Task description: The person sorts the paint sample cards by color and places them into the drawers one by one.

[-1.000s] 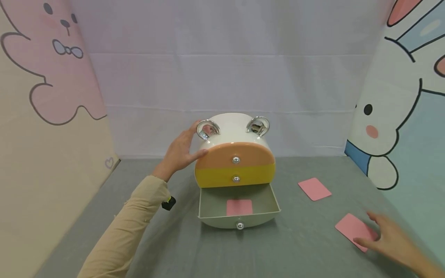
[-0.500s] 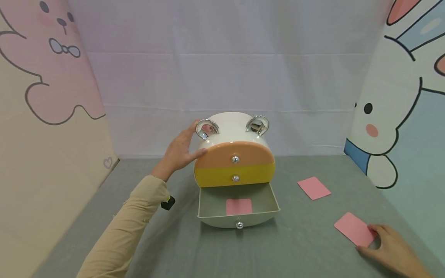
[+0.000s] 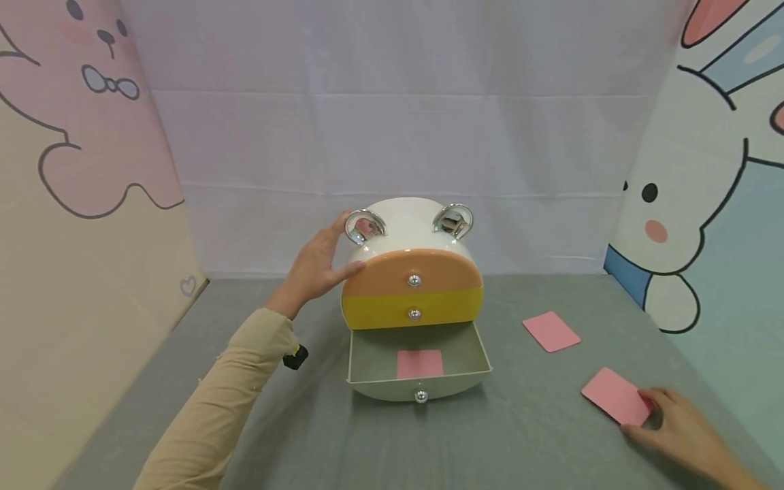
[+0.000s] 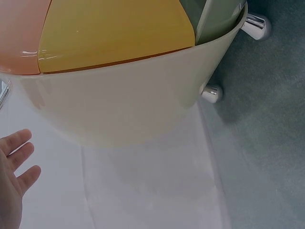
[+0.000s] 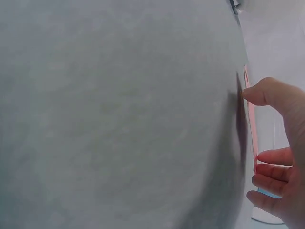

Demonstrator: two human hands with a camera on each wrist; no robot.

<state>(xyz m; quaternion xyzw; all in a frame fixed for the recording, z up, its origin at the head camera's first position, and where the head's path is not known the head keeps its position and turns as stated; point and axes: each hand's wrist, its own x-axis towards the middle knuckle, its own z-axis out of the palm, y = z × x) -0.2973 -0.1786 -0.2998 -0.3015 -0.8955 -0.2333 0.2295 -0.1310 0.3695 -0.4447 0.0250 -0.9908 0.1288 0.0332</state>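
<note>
A small drawer cabinet point(image 3: 407, 221) with a white shell and two silver ears stands mid-table. My left hand point(image 3: 312, 272) rests at its left side, fingers extended, thumb by the orange drawer front point(image 3: 392, 272). The bottom green drawer point(image 3: 373, 354) is pulled out, and a pink card point(image 3: 419, 364) lies inside. At the right, my right hand point(image 3: 689, 432) holds another pink card point(image 3: 612, 393) between thumb and fingers at its near edge. In the right wrist view that card point(image 5: 253, 126) appears edge-on, with a shadow beside it.
A third pink card point(image 3: 551, 331) lies on the grey table between the cabinet and my right hand. The yellow drawer point(image 3: 380, 312) is closed. A white cloth wall point(image 3: 539, 163) stands behind, with printed side walls at left and right.
My right hand closed its thumb and fingers on the near edge of the pink card. It has shifted slightly left and away from me with the card. My left hand stayed put.
</note>
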